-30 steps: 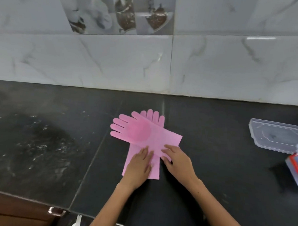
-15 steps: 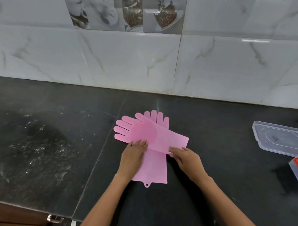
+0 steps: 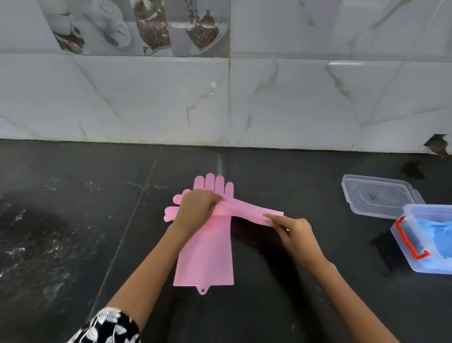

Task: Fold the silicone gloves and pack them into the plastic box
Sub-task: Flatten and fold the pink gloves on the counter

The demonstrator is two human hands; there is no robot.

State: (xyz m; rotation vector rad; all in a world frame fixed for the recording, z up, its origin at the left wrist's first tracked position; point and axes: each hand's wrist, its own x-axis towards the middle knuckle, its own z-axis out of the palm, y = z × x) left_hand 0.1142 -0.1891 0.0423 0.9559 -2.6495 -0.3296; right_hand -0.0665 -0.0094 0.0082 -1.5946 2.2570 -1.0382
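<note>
Two pink silicone gloves lie crossed on the black counter. The lower glove [image 3: 206,251] lies flat, fingers toward the wall, cuff toward me. The upper glove [image 3: 246,212] lies sideways across it, folded lengthwise into a narrow strip. My left hand [image 3: 197,209] grips the upper glove at its palm end, hiding most of its fingers. My right hand [image 3: 291,230] pinches the near edge of its cuff end. The clear plastic box [image 3: 423,247] with a red latch stands at the right edge, with blue gloves [image 3: 443,234] inside.
The box's clear lid [image 3: 379,197] lies flat on the counter behind the box. A marble-tiled wall [image 3: 222,106] rises behind the counter. The counter's left part [image 3: 43,228] shows whitish smears.
Both hands moved from pressing flat on the gloves to gripping the upper glove, whose near long edge is now folded over into a narrow strip. The camera view shifted, showing the box.
</note>
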